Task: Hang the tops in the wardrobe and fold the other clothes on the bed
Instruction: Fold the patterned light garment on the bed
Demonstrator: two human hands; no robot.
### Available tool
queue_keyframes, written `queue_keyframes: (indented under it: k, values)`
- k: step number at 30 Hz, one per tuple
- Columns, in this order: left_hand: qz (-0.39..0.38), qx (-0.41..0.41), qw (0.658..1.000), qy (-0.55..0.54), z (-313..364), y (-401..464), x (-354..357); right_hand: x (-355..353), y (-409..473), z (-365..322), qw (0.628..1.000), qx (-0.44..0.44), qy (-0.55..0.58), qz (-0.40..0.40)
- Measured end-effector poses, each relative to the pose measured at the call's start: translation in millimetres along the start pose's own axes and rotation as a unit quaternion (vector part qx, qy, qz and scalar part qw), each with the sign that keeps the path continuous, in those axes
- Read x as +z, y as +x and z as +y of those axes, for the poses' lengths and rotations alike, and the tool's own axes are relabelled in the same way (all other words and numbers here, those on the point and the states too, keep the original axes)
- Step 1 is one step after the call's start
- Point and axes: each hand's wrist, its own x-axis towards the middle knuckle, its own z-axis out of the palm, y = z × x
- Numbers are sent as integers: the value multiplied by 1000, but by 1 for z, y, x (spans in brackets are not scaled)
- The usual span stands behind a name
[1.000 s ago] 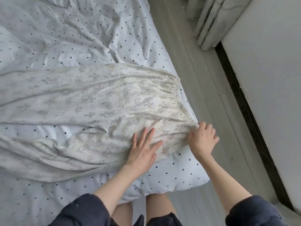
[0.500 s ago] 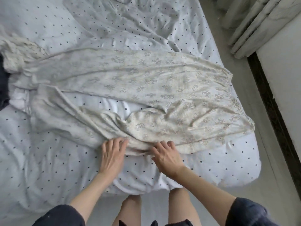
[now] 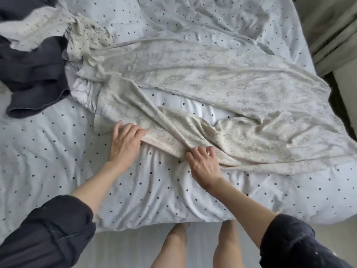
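Observation:
A pair of pale patterned trousers [image 3: 228, 80] lies spread across the bed [image 3: 58, 151], waistband to the right, legs running left. The near leg [image 3: 168, 130] is bunched and creased. My left hand [image 3: 125, 144] grips the near edge of that leg, fingers curled over the fabric. A little to its right, my right hand [image 3: 204, 167] pinches the same edge with curled fingers. A dark garment [image 3: 32, 78] and a cream spotted garment [image 3: 48, 26] lie heaped at the upper left, touching the trouser cuffs.
The bed's polka-dot cover is rumpled. Its right edge drops to the floor, with a curtain [image 3: 332, 29] at the upper right. My legs [image 3: 201, 246] stand against the near edge of the bed.
Both hands moved left from the waistband area to the near trouser leg and took hold of its edge. The view swung left, bringing the heap of other clothes into sight.

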Motion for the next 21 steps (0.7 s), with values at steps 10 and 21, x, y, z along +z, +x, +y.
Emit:
queue_keyframes:
  k: [10, 21]
  values:
    - [-169, -54, 977, -120, -27, -121, -15, -9, -19, -41, 984, -102, 52, -136]
    - [-77, -452, 796, -396, -98, -77, 23, -40, 114, -57, 994, -31, 91, -53]
